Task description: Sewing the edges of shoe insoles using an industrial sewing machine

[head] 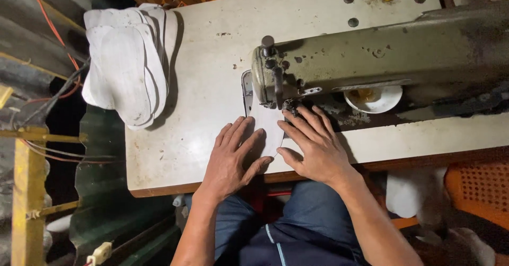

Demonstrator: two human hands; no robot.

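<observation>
Left grip: left hand (231, 157) lies flat, fingers spread, pressing the flat white cut fabric piece (263, 131); nothing is clasped.
Right grip: right hand (314, 146) also lies flat on that piece, fingertips beside the needle foot (290, 107).
Piece: near the surface's front edge, long axis running away from the person, under the olive-green metal sewing machine head (275, 75).
Nearer hand: the right.
Beyond: stack of white cut pieces (127, 64) at the far left corner.

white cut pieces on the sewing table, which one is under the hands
The single flat white piece at the sewing machine's needle, pressed by the left hand and right hand. The others sit untouched in a stack at the far-left corner.
</observation>
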